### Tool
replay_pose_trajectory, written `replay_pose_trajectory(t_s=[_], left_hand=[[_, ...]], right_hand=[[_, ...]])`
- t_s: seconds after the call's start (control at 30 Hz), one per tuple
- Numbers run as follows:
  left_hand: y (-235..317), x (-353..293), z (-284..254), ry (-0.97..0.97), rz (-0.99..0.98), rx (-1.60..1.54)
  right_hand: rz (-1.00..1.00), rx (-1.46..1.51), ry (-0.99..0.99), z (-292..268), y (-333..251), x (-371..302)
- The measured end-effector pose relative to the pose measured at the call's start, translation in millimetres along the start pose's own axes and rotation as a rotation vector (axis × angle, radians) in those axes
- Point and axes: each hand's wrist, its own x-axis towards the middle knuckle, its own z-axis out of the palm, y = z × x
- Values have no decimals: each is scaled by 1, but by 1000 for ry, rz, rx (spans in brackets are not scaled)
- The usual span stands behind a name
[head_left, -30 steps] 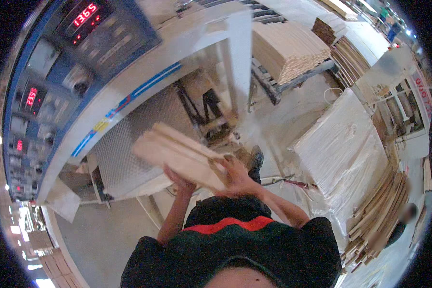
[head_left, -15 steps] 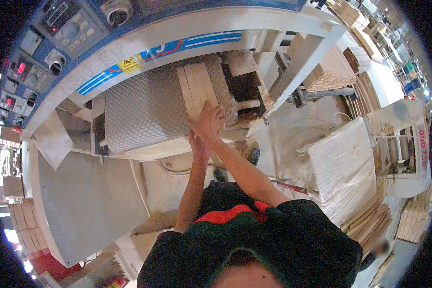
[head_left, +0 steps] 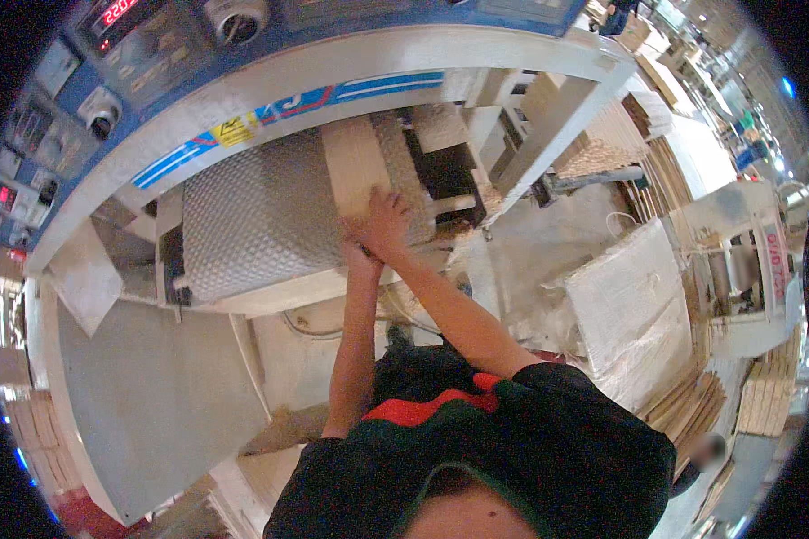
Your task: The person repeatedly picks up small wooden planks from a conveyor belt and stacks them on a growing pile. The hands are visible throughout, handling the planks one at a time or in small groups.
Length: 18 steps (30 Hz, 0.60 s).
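Pale wooden strips [head_left: 355, 166] lie side by side on the dimpled grey conveyor belt [head_left: 256, 211], pointing away from me under the machine's frame. My right hand [head_left: 386, 225] rests over their near end, its fingers spread and a little blurred. Tucked below it, at the belt's front edge, my left hand [head_left: 361, 255] is close to the strips' near end. The right hand covers most of the left hand's fingers, so its grip is hidden.
A blue control panel [head_left: 166, 45] and a pale frame bar [head_left: 333, 56] span the far side. Grey sheet-metal housing [head_left: 153, 386] stands at left. To the right are a whitish covered slab [head_left: 625, 301] and stacked wood strips [head_left: 607, 139].
The strips have slid farther from me, closer to the frame bar. My right hand's fingers are spread wider. The whole view has tilted slightly.
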Motion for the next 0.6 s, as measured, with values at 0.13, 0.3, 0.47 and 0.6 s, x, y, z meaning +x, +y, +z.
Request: replay_pose_trajectory(t_s=[0.13, 0.3, 0.47, 0.6], left_hand=[[7, 1, -3, -94, -56, 28], [2, 6, 22, -355, -106, 97], [10, 16, 1, 174, 163, 738], [-17, 0, 44, 187, 237, 903]], right_hand=[[-70, -139, 1, -7, -1, 12], [-27, -57, -13, 9, 12, 27], [-29, 102, 2, 2, 22, 36], [-234, 344, 48, -16, 86, 24]])
